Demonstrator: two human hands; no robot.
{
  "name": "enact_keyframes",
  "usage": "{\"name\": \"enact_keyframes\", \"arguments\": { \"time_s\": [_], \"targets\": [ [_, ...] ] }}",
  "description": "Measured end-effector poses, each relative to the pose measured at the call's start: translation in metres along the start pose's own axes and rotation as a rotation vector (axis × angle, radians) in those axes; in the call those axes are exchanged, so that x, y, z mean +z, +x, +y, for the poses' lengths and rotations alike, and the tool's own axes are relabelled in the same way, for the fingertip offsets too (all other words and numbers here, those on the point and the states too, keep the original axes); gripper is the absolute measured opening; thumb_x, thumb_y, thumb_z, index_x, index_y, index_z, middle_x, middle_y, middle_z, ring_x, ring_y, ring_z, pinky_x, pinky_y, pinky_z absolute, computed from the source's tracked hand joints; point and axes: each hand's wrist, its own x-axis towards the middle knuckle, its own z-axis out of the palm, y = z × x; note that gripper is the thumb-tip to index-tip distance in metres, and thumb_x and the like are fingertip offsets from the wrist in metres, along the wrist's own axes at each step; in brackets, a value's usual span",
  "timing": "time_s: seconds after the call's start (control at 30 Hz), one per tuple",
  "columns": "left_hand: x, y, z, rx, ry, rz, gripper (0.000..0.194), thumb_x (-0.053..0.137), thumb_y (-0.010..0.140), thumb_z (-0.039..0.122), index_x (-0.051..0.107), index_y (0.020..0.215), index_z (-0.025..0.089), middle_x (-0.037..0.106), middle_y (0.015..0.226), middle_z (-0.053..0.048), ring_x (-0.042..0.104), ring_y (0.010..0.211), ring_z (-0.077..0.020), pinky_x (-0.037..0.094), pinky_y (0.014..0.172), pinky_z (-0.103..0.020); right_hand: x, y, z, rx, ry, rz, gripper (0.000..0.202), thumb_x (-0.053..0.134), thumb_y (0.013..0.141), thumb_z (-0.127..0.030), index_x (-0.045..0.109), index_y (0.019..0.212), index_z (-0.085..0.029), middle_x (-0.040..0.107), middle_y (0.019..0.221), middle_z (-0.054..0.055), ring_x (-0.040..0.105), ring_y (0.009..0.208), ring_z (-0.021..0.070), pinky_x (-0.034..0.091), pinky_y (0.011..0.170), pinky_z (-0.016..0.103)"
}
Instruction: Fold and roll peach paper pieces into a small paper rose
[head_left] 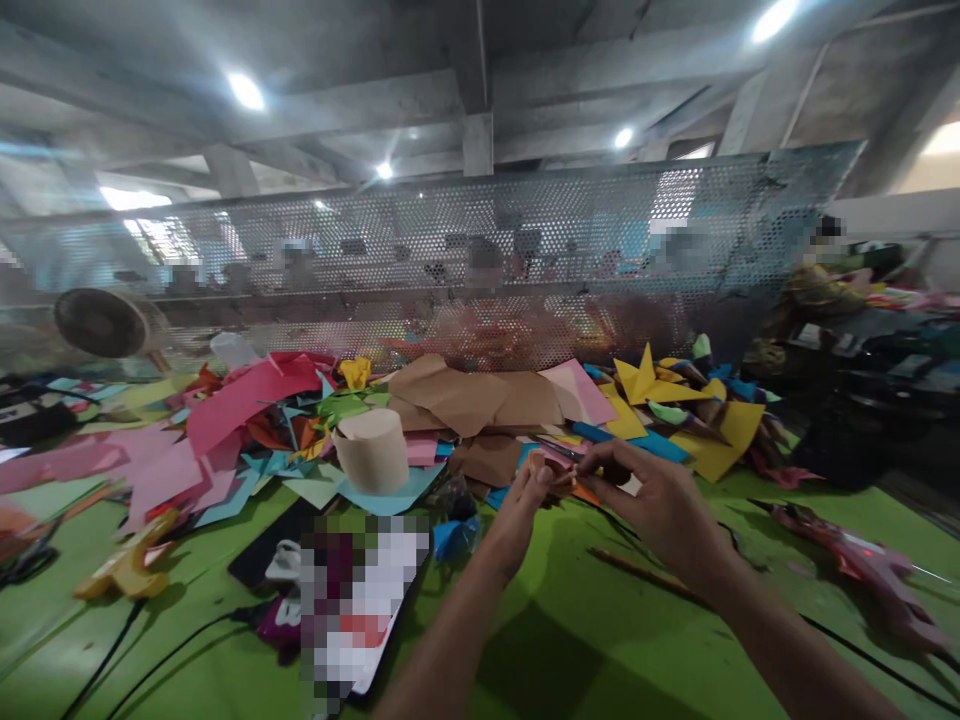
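My left hand (525, 505) is closed, its thumb and fingers pinching a small brown and orange paper piece (559, 482). Close on its right, my right hand (656, 495) has thumb and forefinger pinched together at that piece. A slim pointed metal tool (556, 447) runs leftward from these right fingertips; its exact kind is unclear. Behind the hands lie brown paper sheets (469, 395) and blue paper (630, 440). A cream paper roll (373, 452) stands upright to the left. Beneath my right wrist, a thin brown stick (645, 572) lies on the green table (555, 640).
A pink glue gun (862, 570) with a cable lies at right; a yellow one (135, 560) lies at left. A dark phone (274, 545) and purple power adapter (281, 625) are nearer. Pink sheets (165, 465) and yellow star shapes (652, 380) lie before a perforated metal partition (420, 260).
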Motion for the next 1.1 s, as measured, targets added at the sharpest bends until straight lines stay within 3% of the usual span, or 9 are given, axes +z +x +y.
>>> {"name": "enact_keyframes", "arguments": {
  "time_s": [0.3, 0.5, 0.67, 0.83, 0.97, 1.1],
  "targets": [
    [0.000, 0.002, -0.006, 0.064, -0.033, 0.033, 0.059, 0.042, 0.090, 0.067, 0.060, 0.114, 0.017, 0.062, 0.124, -0.010, 0.053, 0.122, -0.0260, 0.037, 0.108, -0.042, 0.005, -0.009, 0.000, -0.030, -0.001, 0.094, 0.011, 0.061, 0.087, -0.028, 0.071, 0.088, -0.023, 0.075, 0.092, 0.006, 0.071, 0.087, 0.0236, 0.055, 0.079, 0.036],
    [0.000, 0.003, -0.009, 0.085, -0.072, 0.071, 0.065, 0.048, 0.087, 0.069, 0.057, 0.126, 0.017, 0.063, 0.123, -0.012, 0.050, 0.125, -0.0288, 0.037, 0.108, -0.044, 0.008, -0.012, 0.004, -0.055, -0.042, 0.070, 0.016, 0.060, 0.087, -0.023, 0.075, 0.091, -0.025, 0.074, 0.092, 0.006, 0.069, 0.087, 0.0227, 0.053, 0.079, 0.035],
    [0.001, 0.000, -0.006, 0.099, -0.053, 0.058, 0.058, 0.048, 0.089, 0.066, 0.058, 0.122, 0.019, 0.063, 0.121, -0.009, 0.052, 0.122, -0.0263, 0.038, 0.106, -0.041, 0.012, -0.015, 0.003, 0.045, 0.023, 0.018, 0.018, 0.059, 0.087, -0.022, 0.076, 0.093, -0.024, 0.072, 0.095, 0.006, 0.067, 0.090, 0.0226, 0.053, 0.080, 0.035],
    [0.002, 0.001, -0.012, 0.134, 0.109, 0.104, 0.053, 0.050, 0.086, 0.068, 0.057, 0.105, 0.019, 0.061, 0.104, -0.006, 0.056, 0.102, -0.0231, 0.042, 0.095, -0.036, 0.015, -0.014, 0.000, 0.168, 0.067, -0.003, 0.016, 0.060, 0.087, -0.032, 0.073, 0.086, -0.022, 0.071, 0.089, 0.006, 0.066, 0.084, 0.0220, 0.050, 0.075, 0.033],
    [0.004, 0.000, -0.017, 0.252, 0.252, 0.122, 0.055, 0.050, 0.084, 0.070, 0.054, 0.106, 0.021, 0.057, 0.103, -0.006, 0.053, 0.099, -0.0232, 0.042, 0.091, -0.037, 0.017, -0.012, -0.007, 0.271, 0.022, 0.033, 0.027, 0.061, 0.085, -0.045, 0.069, 0.076, -0.021, 0.067, 0.076, 0.003, 0.060, 0.070, 0.0196, 0.045, 0.060, 0.029],
    [0.006, -0.003, -0.016, 0.316, 0.336, 0.137, 0.051, 0.051, 0.086, 0.065, 0.051, 0.113, 0.022, 0.055, 0.110, -0.008, 0.052, 0.105, -0.0249, 0.040, 0.095, -0.039, 0.019, -0.012, -0.016, 0.324, 0.009, 0.088, 0.028, 0.063, 0.082, -0.044, 0.062, 0.067, -0.021, 0.064, 0.072, 0.003, 0.058, 0.066, 0.0190, 0.042, 0.058, 0.029]
  ]
}}
